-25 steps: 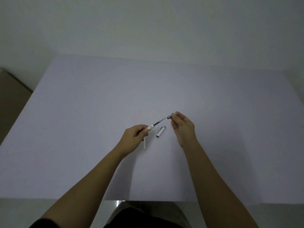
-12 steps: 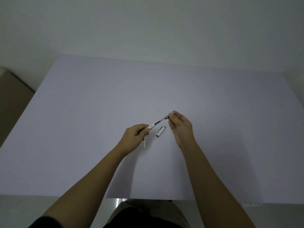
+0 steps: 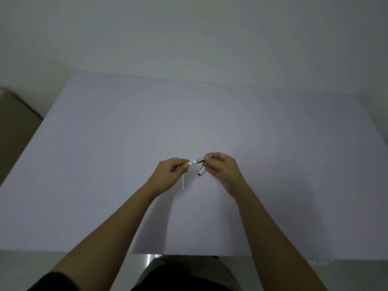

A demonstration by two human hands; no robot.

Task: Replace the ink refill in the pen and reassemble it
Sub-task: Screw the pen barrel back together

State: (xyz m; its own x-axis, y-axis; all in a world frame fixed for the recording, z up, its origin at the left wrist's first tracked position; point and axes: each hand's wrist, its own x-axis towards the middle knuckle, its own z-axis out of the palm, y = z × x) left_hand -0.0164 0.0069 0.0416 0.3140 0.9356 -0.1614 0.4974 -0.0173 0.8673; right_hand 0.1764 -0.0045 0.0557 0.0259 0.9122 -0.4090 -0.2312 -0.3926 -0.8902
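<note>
My left hand (image 3: 171, 172) pinches the white pen barrel (image 3: 191, 163) just above the middle of the table. My right hand (image 3: 223, 168) holds the dark metal tip section (image 3: 200, 160), which sits against the open end of the barrel. Hardly any of the ink refill shows between them. A short white pen cap (image 3: 201, 171) lies on the table right under my right fingers. A thin white refill tube (image 3: 183, 182) lies on the table under my left hand, pointing toward me.
The work surface is a broad pale lavender table (image 3: 105, 154) against a plain wall. A brown piece of furniture (image 3: 12, 122) stands at the far left. The table's near edge (image 3: 84, 252) runs just in front of my body.
My right hand has moved left and slid the tip section along the refill until it meets the barrel. The dark refill that showed between the hands is now covered.
</note>
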